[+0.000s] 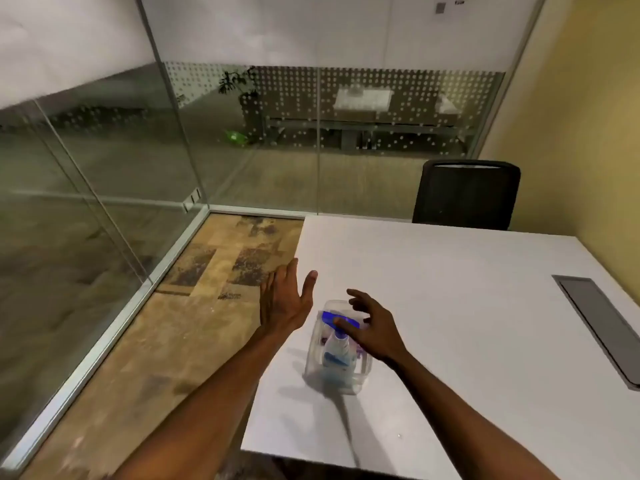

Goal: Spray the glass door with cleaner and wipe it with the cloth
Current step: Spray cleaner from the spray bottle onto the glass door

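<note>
1. Both arms are reaching out over the near left corner of the white table (450,306), and neither hand is gripping anything.
2. The left hand (284,303) is hanging flat and open, fingers straight and together, thumb spread, just left of the clear plastic container (360,375) and apart from it.
3. The right hand (372,327) is hovering right over that container, fingers spread and loosely curled, palm down; whether the fingertips are touching the blue trigger head is hard to tell.
4. The spray bottle (334,351) is standing upright inside the container, its blue nozzle poking above the rim, pale liquid showing through the body.
5. Something purple (360,349) is peeking out beside the bottle in the same container; it is too hidden to say it is the cloth.
6. The glass door and panels (114,174) are standing to the left and ahead, well apart from the hands, with a dotted frosted band across the far pane.
7. A black chair (465,195) is sitting at the table's far edge, and a grey cable hatch (602,327) is lying flush in the tabletop on the right.
</note>
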The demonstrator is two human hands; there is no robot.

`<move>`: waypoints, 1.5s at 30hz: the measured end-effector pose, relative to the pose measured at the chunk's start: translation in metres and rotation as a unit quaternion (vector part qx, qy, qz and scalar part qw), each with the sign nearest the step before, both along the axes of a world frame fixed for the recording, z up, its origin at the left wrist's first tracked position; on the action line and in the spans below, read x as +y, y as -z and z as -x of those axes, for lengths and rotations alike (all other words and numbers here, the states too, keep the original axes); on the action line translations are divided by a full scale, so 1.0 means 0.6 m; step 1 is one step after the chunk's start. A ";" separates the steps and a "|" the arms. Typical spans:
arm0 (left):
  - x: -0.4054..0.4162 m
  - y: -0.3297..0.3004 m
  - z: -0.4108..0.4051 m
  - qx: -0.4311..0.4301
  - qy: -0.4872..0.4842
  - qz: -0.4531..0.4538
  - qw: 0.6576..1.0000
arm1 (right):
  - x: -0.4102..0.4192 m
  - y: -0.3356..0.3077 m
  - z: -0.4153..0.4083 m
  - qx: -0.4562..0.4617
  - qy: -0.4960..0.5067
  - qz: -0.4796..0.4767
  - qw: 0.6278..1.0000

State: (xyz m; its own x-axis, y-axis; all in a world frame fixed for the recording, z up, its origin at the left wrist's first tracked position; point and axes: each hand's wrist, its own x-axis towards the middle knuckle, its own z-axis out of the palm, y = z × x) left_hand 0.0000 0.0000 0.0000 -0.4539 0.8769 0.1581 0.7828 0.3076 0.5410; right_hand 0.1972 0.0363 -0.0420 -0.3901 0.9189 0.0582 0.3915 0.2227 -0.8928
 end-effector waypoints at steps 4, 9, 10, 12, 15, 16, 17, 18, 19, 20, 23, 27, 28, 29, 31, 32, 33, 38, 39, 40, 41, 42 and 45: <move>-0.010 0.035 -0.016 -0.080 -0.038 0.029 0.996 | 0.016 0.030 -0.001 -0.109 -0.046 0.000 0.993; -0.039 0.070 -0.045 -0.125 -0.065 0.007 0.990 | 0.027 0.058 -0.001 -0.092 -0.049 -0.022 0.994; -0.046 0.078 -0.049 -0.127 -0.066 -0.001 0.990 | 0.028 0.060 -0.003 -0.085 -0.045 -0.024 0.995; -0.062 0.096 -0.054 -0.132 -0.063 -0.010 0.989 | 0.031 0.060 -0.005 -0.064 -0.050 -0.037 0.996; -0.083 0.114 -0.056 -0.148 -0.043 0.006 0.988 | 0.037 0.045 -0.009 -0.030 -0.062 -0.070 0.995; -0.089 0.117 -0.057 -0.156 -0.037 0.011 0.987 | 0.038 0.037 -0.009 -0.020 -0.065 -0.086 0.994; -0.094 0.120 -0.060 -0.160 -0.032 0.015 0.987 | 0.038 0.028 -0.008 -0.012 -0.068 -0.097 0.993; -0.097 0.122 -0.063 -0.160 -0.025 0.019 0.987 | 0.037 0.017 -0.006 -0.006 -0.074 -0.105 0.992; -0.100 0.122 -0.067 -0.160 -0.023 0.020 0.987 | 0.036 0.004 -0.002 -0.001 -0.081 -0.109 0.991; -0.101 0.121 -0.071 -0.161 -0.023 0.017 0.987 | 0.035 -0.008 0.002 0.003 -0.088 -0.114 0.990; -0.099 0.104 -0.070 -0.186 -0.047 -0.027 0.981 | 0.028 -0.047 0.025 0.015 -0.114 -0.135 0.984; -0.130 0.089 -0.050 -0.157 -0.051 -0.054 0.985 | 0.009 -0.087 0.065 0.071 -0.144 -0.136 0.978; -0.145 0.088 -0.042 -0.128 -0.058 -0.056 0.989 | -0.001 -0.094 0.079 0.089 -0.153 -0.127 0.976; -0.160 0.088 -0.032 -0.114 -0.064 -0.060 0.990 | -0.012 -0.099 0.093 0.104 -0.163 -0.114 0.974; -0.190 0.095 -0.020 -0.127 -0.091 -0.058 0.986 | -0.040 -0.105 0.120 0.127 -0.199 -0.108 0.966; -0.209 0.100 -0.014 -0.141 -0.111 -0.051 0.982 | -0.058 -0.104 0.138 0.133 -0.220 -0.111 0.960; -0.213 0.105 -0.016 -0.168 -0.120 -0.050 0.977 | -0.066 -0.101 0.143 0.139 -0.225 -0.111 0.958; -0.301 0.116 0.025 -0.213 -0.236 -0.103 0.943 | -0.156 -0.103 0.225 0.160 -0.284 -0.111 0.939; -0.325 0.115 0.042 -0.206 -0.253 -0.104 0.940 | -0.179 -0.108 0.246 0.158 -0.304 -0.106 0.933; -0.346 0.114 0.057 -0.202 -0.266 -0.104 0.937 | -0.197 -0.113 0.264 0.159 -0.321 -0.102 0.928; -0.369 0.111 0.074 -0.203 -0.279 -0.111 0.932 | -0.217 -0.118 0.285 0.163 -0.339 -0.098 0.921; -0.394 0.104 0.088 -0.207 -0.288 -0.124 0.927 | -0.236 -0.122 0.305 0.167 -0.357 -0.092 0.915; -0.466 0.081 0.136 -0.195 -0.306 -0.170 0.916 | -0.293 -0.136 0.366 0.177 -0.413 -0.058 0.891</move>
State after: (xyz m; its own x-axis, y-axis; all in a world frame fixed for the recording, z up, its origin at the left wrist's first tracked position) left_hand -0.0816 -0.2798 -0.0483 -0.9241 0.3697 0.0962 0.2468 0.3858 0.8890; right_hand -0.0226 -0.1397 0.0397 -0.8694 0.3054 0.3884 -0.2511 0.4039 -0.8797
